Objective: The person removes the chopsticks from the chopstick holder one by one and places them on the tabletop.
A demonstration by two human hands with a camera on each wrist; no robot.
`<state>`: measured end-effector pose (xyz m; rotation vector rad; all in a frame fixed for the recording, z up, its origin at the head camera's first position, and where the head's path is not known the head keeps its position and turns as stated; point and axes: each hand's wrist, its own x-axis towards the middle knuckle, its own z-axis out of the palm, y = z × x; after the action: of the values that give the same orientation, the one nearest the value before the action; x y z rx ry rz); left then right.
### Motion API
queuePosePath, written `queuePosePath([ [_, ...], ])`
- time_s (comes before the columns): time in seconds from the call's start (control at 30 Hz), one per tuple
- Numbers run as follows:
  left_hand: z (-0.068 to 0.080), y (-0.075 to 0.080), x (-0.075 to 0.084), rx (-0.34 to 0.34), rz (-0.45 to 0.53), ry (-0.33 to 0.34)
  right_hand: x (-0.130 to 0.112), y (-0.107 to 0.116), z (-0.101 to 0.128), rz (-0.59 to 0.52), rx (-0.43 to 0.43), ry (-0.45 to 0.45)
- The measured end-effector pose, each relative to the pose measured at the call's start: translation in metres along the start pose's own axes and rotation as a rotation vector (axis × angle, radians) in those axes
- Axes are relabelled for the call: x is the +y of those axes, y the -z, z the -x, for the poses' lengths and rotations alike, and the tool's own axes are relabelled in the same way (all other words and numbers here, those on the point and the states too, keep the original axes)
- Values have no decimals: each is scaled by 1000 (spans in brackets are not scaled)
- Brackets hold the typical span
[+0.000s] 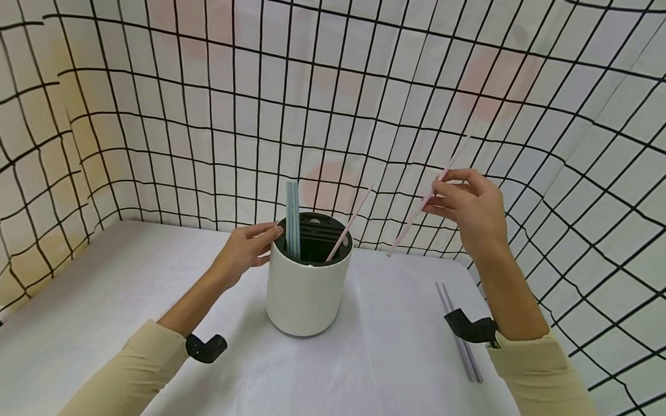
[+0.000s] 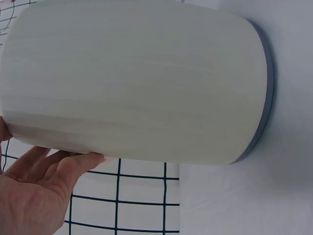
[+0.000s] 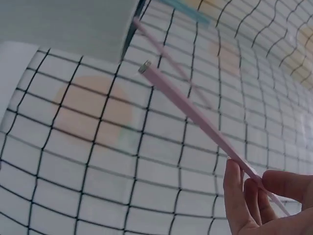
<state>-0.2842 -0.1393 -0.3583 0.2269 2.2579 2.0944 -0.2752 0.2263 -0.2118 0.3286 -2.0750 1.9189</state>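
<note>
A white cylindrical utensil holder (image 1: 308,299) with a dark slotted insert stands upright on the table. My left hand (image 1: 248,248) grips its left rim, thumb at the top edge and fingers against the side wall. Inside it, several light-blue chopsticks (image 1: 293,222) lean at the left, and one pink chopstick (image 1: 350,225) slants toward the right. Up to the right of the holder, my right hand (image 1: 471,207) pinches another pink chopstick (image 3: 195,115) between thumb and fingers. That stick is tilted, its thicker end pointing down toward the holder and apart from it.
Two purplish chopsticks (image 1: 465,361) lie side by side on the white tablecloth (image 1: 327,385) at the right, partly behind the right wrist camera (image 1: 470,328). Black wire grid panels (image 1: 248,107) enclose the back and both sides.
</note>
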Motion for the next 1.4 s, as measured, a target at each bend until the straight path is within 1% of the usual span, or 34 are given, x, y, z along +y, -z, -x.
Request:
queuePosePath([
  [0.03, 0, 0, 0, -1, 0, -1, 5, 5, 0, -6, 0, -16],
  [0.13, 0, 0, 0, 2, 5, -2, 21, 18, 1, 20, 7, -69],
  [0.3, -1, -1, -1, -6, 10, -2, 52, 41, 3, 123, 30, -156],
  [0.33, -1, -1, -2, -9, 5, -3, 58, 47, 3, 130, 31, -170],
  [0.43, -1, -2, -2, -7, -2, -2, 77, 65, 3, 178, 22, -202],
  [0.5, 0, -2, -2, -4, -4, 0, 90, 76, 3, 234, 14, -226],
  [0.63, 1, -1, -1, 0, -4, 3, 114, 96, 6, 316, -12, -289],
  [0.7, 1, -1, -1, -1, -4, 2, 126, 106, 8, 334, -30, -321],
  [0.9, 0, 0, -1, -5, -4, -8, 167, 135, 15, 399, -139, -434],
  [1.07, 0, -2, 1, 2, -1, 1, 191, 150, 25, 438, -199, -499],
  [1.23, 0, -2, 2, 1, 3, 1, 212, 156, 32, 433, -208, -549],
  [1.3, 0, -2, 2, 4, 4, 3, 219, 157, 34, 435, -199, -571],
  [1.4, 0, -2, 2, 8, 8, 3, 228, 156, 38, 451, -210, -588],
])
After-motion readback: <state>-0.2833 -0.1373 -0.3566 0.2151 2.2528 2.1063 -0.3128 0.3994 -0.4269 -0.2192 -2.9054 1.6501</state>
